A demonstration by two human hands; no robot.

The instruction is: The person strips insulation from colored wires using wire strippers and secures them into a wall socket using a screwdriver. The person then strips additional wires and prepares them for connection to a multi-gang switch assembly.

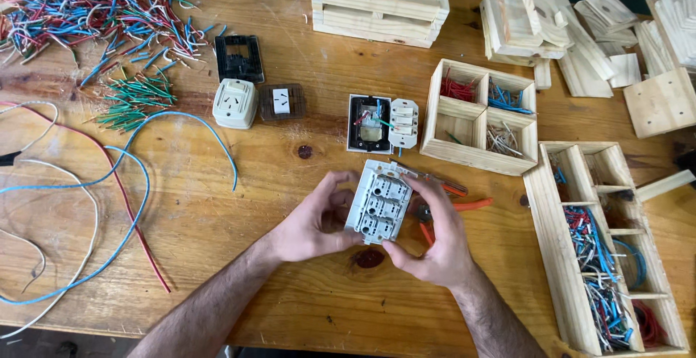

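Both my hands hold a white plastic switch module (pixel 379 202) just above the wooden table (pixel 290 10), its back with several sockets facing me. My left hand (pixel 315 219) grips its left edge, fingers curled behind it. My right hand (pixel 433 238) holds the right and lower edge with thumb underneath. Orange-handled pliers (pixel 464 203) lie on the table right behind my right hand. An opened switch (pixel 370 123) with a black frame and a white part (pixel 403 122) lies just beyond.
A white socket (pixel 234 103), a brown switch plate (pixel 281 101) and a black frame (pixel 238 57) lie at upper left. Cut coloured wires (pixel 101 6) and long wires (pixel 109 184) fill the left. Wooden trays (pixel 478 115) (pixel 605 246) hold wire pieces at right; wooden blocks (pixel 536 25) behind.
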